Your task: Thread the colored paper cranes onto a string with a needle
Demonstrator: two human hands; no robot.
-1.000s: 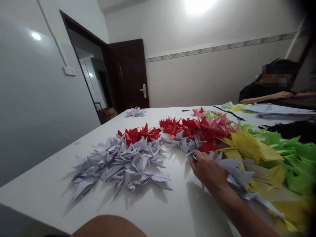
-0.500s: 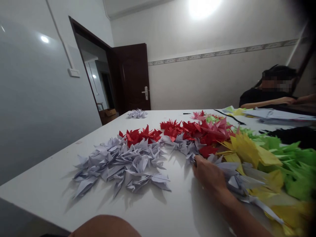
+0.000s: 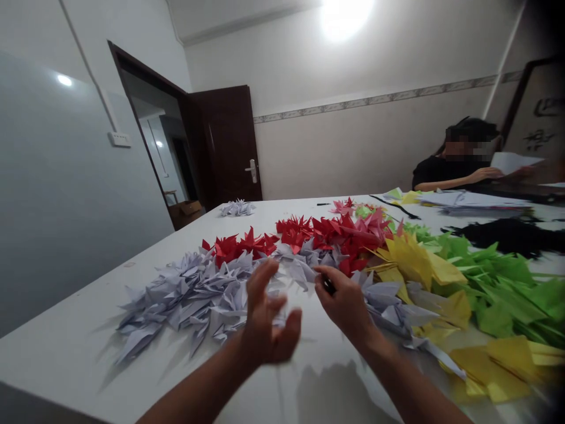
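Observation:
My left hand is raised over the table with fingers spread and slightly blurred, holding nothing. To its right, my right hand is closed in a pinch. A pale white folded paper piece shows at its fingertips, and a small dark item or gap that I cannot make out shows between thumb and fingers. Left of my hands lies a heap of white pointed folded papers, shaped like paper cranes. More white pieces lie beside my right wrist. Behind my hands runs a row of red folded pieces.
Yellow and green folded papers spread across the right side. A small white heap sits at the far edge. Farther right are black strands and a paper stack. A person across the table holds paper.
My left hand has come up into view, open. My right hand has drawn back left from the white pieces, with pale paper at its fingertips. The person opposite has lifted a white sheet.

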